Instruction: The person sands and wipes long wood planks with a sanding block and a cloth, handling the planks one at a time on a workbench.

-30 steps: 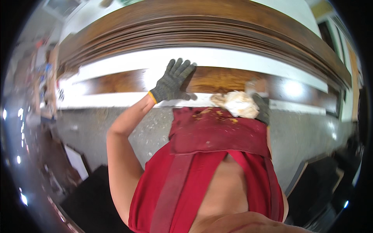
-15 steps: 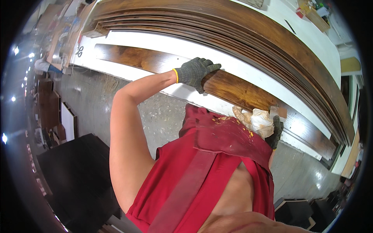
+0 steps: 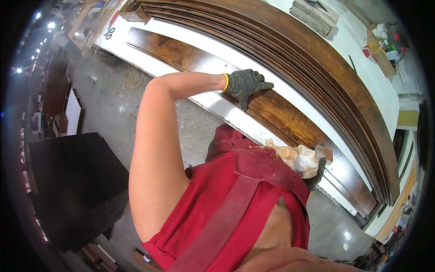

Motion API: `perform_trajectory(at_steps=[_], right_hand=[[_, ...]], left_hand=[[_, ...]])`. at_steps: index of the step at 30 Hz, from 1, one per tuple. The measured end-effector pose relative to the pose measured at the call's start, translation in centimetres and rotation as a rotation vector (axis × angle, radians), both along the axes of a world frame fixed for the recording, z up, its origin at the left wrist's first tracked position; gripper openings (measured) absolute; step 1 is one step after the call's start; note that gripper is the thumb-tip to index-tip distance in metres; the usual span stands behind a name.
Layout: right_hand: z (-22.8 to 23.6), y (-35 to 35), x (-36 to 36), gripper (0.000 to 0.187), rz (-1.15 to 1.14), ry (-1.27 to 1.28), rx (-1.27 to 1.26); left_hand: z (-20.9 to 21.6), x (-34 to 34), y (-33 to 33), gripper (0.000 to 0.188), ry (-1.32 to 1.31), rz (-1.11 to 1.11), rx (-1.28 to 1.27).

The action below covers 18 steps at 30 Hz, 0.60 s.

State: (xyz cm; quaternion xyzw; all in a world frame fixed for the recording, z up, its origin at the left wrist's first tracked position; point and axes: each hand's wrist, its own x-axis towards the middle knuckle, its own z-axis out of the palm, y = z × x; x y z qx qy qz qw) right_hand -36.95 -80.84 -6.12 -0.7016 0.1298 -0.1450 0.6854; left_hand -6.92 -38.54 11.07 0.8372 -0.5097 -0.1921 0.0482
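Observation:
My left hand (image 3: pixel 248 87), in a dark grey knit glove with a yellow cuff, lies on a long, glossy brown wooden plank (image 3: pixel 290 113), fingers spread and palm down. Near the plank's right part, my right hand (image 3: pixel 317 174) wears a similar dark glove. It is closed on a crumpled white rag (image 3: pixel 306 159) with tan stains; the rag and my apron hide most of its fingers. A small light-brown flat piece (image 3: pixel 324 154) sticks out beside the rag, against the plank; I cannot tell its kind. A narrow dark strip shows along the plank's near edge.
Beyond the plank, several dark brown planks (image 3: pixel 312 63) are stacked lengthwise on the white work surface (image 3: pixel 199 41). A greyish block (image 3: pixel 314 17) and a wooden box (image 3: pixel 383 56) with small items stand farther back. Left of me is a black stack (image 3: pixel 77 186) on the grey floor.
The whole view has shifted, bringing the grey block and box further into sight. Both hands keep about the same places along the plank. More of the dark strip at its near edge shows.

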Motion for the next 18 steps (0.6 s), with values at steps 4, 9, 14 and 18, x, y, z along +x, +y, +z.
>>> perform_trajectory(at_steps=[4, 9, 14, 18], right_hand=[[1.4, 0.9, 0.4, 0.047, -0.033, 0.008, 0.383], [1.2, 1.3, -0.7, 0.030, -0.049, 0.062, 0.044], [1.4, 1.0, -1.8, 0.029, -0.058, 0.131, 0.100], [2.3, 1.4, -2.1, 0.029, -0.068, 0.166, 0.112]], left_hand=[[0.6, -0.7, 0.0, 0.116, -0.103, 0.022, -0.038], [0.9, -1.5, -0.1, 0.099, -0.173, 0.102, -0.064], [1.1, -1.0, -0.5, 0.056, -0.164, 0.092, -0.159], [1.6, -1.5, -0.2, 0.037, -0.140, 0.040, -0.217]])
